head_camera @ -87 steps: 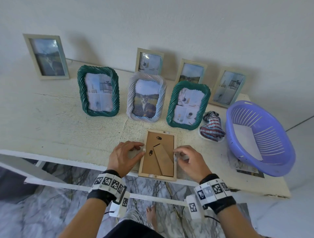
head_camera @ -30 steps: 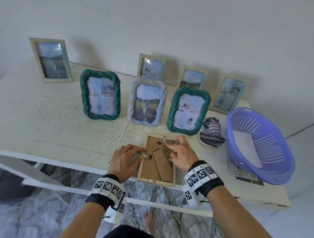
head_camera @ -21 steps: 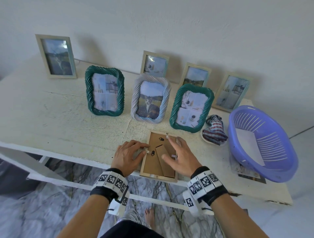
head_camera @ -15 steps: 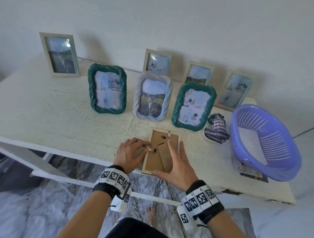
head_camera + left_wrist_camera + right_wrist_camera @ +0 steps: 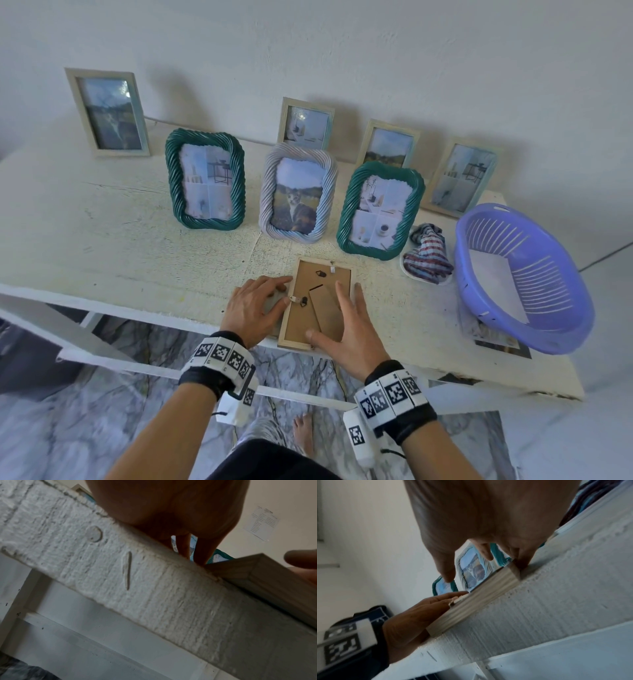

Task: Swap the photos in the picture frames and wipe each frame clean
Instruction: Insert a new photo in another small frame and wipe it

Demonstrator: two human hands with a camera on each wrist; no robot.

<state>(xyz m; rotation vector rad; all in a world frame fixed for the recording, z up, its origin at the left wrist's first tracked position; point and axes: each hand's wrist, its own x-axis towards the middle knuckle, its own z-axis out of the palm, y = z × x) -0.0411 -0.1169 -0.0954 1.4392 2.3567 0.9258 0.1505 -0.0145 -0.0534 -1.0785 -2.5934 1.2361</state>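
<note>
A small wooden picture frame (image 5: 322,274) lies face down at the table's front edge, brown backing and easel stand (image 5: 325,311) up. My left hand (image 5: 255,308) rests on the table against the frame's left side, thumb touching a small metal tab (image 5: 294,299). My right hand (image 5: 349,325) lies flat over the backing, fingers spread and straight, thumb near the bottom rail. The left wrist view shows the frame's corner (image 5: 257,572) just past the left hand's fingers (image 5: 204,550). In the right wrist view the frame's bottom rail (image 5: 479,601) sits between both hands.
Behind the frame stand two green twisted frames (image 5: 205,178) (image 5: 380,209) and a pale twisted frame (image 5: 298,193) holding a cat photo. Several plain wooden frames lean on the wall. A striped cloth (image 5: 428,260) and a purple basket (image 5: 534,246) sit right, with a loose photo (image 5: 496,342) under the basket.
My right hand came back from the frame's top edge and flattened over the backing with fingers spread. The left hand stayed at the left side tab.
</note>
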